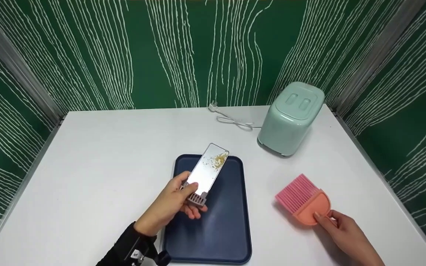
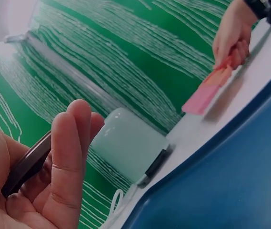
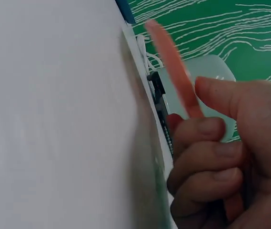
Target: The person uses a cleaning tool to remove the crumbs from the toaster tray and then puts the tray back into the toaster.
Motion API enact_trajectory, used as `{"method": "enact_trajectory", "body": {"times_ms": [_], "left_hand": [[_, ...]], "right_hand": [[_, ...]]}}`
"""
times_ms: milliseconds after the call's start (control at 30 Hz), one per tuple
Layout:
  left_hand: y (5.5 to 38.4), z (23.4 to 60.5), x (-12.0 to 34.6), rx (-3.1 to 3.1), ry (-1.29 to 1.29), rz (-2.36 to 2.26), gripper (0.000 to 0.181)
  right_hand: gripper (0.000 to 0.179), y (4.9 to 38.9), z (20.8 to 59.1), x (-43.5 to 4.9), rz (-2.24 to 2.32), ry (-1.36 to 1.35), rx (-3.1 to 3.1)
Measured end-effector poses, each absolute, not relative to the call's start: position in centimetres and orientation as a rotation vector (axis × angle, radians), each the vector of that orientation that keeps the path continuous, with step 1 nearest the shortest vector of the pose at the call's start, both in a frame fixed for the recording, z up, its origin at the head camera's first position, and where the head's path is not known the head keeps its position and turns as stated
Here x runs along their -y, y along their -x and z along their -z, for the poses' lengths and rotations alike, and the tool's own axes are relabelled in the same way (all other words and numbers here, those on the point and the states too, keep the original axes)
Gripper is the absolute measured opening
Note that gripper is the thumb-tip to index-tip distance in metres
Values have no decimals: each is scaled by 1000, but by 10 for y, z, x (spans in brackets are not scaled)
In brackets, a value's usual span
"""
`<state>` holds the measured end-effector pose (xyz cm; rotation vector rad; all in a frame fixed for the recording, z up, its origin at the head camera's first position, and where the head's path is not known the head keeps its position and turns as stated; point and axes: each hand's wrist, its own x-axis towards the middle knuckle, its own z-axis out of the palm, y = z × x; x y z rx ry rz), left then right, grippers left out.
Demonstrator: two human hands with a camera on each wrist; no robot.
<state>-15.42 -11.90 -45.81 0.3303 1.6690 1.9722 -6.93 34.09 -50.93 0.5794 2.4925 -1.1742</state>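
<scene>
In the head view my left hand grips the slotted end of a slim, shiny toaster crumb tray, thumb on top. Yellowish-brown crumbs lie toward its far end. The crumb tray is held over a dark blue serving tray, tilted up to the right. In the left wrist view only its dark edge shows behind the fingers. My right hand holds a brush by its orange handle, off to the right. Its wide pink bristles point up and left, away from the crumb tray.
A mint-green toaster stands at the back right of the white table. Its bundled white cord and plug lie to its left. Green walls with white streaks close off the back and sides.
</scene>
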Motion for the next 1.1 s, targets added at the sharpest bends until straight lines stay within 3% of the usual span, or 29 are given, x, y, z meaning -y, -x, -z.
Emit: {"method": "enact_trajectory", "body": {"times_ms": [400, 1100], "left_hand": [[156, 457, 125, -1663, -361, -1878, 34], [162, 451, 150, -1644, -472, -1659, 25]], "right_hand": [[52, 92, 471, -313, 1349, -461, -2566], [12, 133, 422, -212, 1524, 287, -2729]]}}
